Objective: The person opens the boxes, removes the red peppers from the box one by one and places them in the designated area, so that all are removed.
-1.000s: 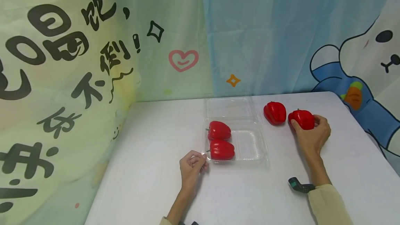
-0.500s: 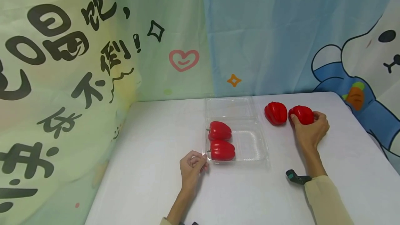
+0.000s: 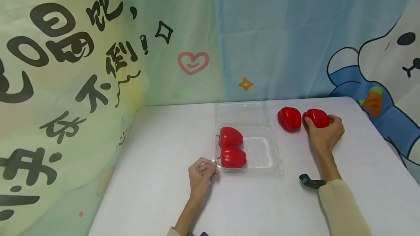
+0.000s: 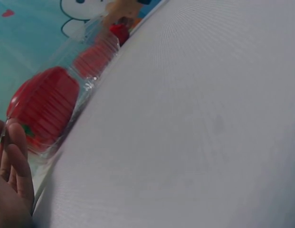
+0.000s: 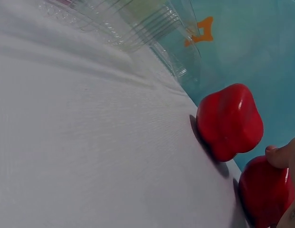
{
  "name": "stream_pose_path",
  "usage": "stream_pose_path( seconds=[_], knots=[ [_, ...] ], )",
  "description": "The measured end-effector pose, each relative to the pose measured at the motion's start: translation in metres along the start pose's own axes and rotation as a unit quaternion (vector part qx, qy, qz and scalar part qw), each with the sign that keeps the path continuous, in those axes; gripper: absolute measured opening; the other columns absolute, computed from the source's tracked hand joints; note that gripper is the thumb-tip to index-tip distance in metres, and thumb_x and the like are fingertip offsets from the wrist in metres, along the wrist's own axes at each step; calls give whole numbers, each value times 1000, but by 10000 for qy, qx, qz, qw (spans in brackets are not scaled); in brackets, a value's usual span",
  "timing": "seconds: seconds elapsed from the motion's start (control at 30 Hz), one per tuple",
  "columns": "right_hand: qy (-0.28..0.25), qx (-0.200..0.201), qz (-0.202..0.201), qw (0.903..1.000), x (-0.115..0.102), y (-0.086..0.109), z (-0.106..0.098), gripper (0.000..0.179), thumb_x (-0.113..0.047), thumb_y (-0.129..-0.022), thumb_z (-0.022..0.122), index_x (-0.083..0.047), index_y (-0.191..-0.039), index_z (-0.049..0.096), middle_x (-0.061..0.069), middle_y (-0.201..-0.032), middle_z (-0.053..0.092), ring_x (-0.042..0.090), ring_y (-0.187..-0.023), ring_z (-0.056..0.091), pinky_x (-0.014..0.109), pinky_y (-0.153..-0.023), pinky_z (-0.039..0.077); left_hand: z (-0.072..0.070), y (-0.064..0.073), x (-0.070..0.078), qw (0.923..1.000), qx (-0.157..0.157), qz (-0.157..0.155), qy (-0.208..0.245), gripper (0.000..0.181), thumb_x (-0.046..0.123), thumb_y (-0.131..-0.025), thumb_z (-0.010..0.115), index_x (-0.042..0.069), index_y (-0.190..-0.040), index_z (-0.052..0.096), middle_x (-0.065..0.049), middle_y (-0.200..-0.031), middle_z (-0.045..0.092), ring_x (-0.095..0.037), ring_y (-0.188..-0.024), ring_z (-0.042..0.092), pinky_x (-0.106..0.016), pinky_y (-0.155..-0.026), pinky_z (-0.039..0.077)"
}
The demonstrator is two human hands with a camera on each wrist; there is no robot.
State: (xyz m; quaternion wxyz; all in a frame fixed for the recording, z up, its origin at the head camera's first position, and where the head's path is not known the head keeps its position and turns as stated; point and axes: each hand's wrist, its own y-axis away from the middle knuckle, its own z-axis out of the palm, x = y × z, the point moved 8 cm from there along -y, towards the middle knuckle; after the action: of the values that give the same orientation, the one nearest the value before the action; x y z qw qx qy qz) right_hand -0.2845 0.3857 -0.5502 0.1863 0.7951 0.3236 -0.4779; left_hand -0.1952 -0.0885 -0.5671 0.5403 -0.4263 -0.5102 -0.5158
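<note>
A clear plastic clamshell box (image 3: 261,152) lies open on the table, its lid (image 3: 241,113) folded back toward the wall. Two red bell peppers sit along its left side, a rear one (image 3: 230,136) and a front one (image 3: 233,157), stems pointing left. My left hand (image 3: 201,176) pinches the box's front left corner between thumb and fingers. At the right, my right hand (image 3: 327,134) grips a red bell pepper (image 3: 317,118) between thumb and fingers. Another red bell pepper (image 3: 289,118) rests just left of it, also seen in the right wrist view (image 5: 230,122).
The white table (image 3: 157,145) reaches back to a printed curtain (image 3: 183,28) with lettering and a cartoon bear. A dark wrist camera mount (image 3: 311,181) sticks out from my right wrist.
My right hand has moved slightly away from me with the gripped bell pepper, bringing it beside the other loose one. My left hand stays at the box corner.
</note>
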Motion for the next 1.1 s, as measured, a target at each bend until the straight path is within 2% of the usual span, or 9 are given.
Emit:
stream_pose_path(
  seconds=[0.1, 0.33, 0.6, 0.7, 0.9, 1.0, 1.07, 1.1],
  knots=[
    [0, -76, 89, 9999, -2, -2, 2, 85, -42, -103, 74, -16, -169, 28, 7, -177, 32, 24, -167, 24, 56, -129, 41, -1, 0, 1, 10000, 29, 19, 7, 14, 8, -100, 76, -1, -95, 67, -17, -77, 77, -12, -62, 70, -19, -59, 52],
    [5, -192, 147, 9997, 2, 1, 2, 87, -43, -102, 74, -15, -170, 27, 7, -178, 32, 25, -167, 24, 57, -128, 42, -2, 1, 1, 10000, 8, 10, -14, 14, 9, -100, 76, -2, -96, 67, -26, -80, 76, -13, -62, 70, -19, -58, 51],
    [1, -90, 43, 9999, -3, 1, -4, 86, -49, -102, 72, -18, -169, 27, 8, -175, 33, 23, -164, 27, 55, -129, 41, 0, -1, 0, 10000, -15, 44, -77, 14, 10, -101, 76, -1, -96, 68, -21, -79, 77, -12, -62, 70, -19, -59, 51],
    [31, 117, -217, 9997, -10, 4, -10, 84, -50, -101, 72, -18, -167, 30, 8, -172, 37, 22, -160, 32, 51, -129, 41, 0, -1, 0, 9999, -15, 80, -136, 13, 9, -100, 75, 0, -96, 68, -24, -80, 77, -11, -62, 70, -18, -58, 50],
    [-126, 624, -1190, 9909, -39, 20, -23, 74, -45, -98, 78, -16, -160, 47, 10, -161, 53, 22, -151, 44, 49, -123, 43, 0, 0, 1, 9998, -21, 73, -175, 11, 8, -100, 75, 1, -95, 68, -31, -83, 76, -11, -63, 70, -18, -58, 49],
    [-281, 512, -1535, 9864, -56, 34, -25, 71, -39, -96, 82, -18, -157, 53, 6, -159, 57, 21, -149, 48, 52, -123, 47, 0, -1, 0, 9997, -28, 32, -224, 12, 9, -100, 75, 2, -95, 68, -28, -83, 77, -10, -64, 70, -18, -58, 49],
    [-399, 279, -1796, 9825, -68, 45, -23, 68, -34, -95, 84, -18, -156, 57, 5, -158, 61, 22, -147, 53, 54, -121, 50, -1, -1, 0, 9997, -22, 13, -242, 13, 11, -100, 76, 2, -95, 68, -24, -81, 77, -10, -63, 70, -18, -58, 48],
    [-469, 131, -1923, 9801, -73, 51, -20, 67, -31, -95, 85, -18, -155, 58, 6, -156, 62, 23, -145, 55, 50, -121, 51, -1, -1, 0, 9997, -14, 7, -247, 13, 11, -100, 76, 2, -95, 68, -22, -80, 77, -10, -63, 70, -18, -58, 48]
  ],
)
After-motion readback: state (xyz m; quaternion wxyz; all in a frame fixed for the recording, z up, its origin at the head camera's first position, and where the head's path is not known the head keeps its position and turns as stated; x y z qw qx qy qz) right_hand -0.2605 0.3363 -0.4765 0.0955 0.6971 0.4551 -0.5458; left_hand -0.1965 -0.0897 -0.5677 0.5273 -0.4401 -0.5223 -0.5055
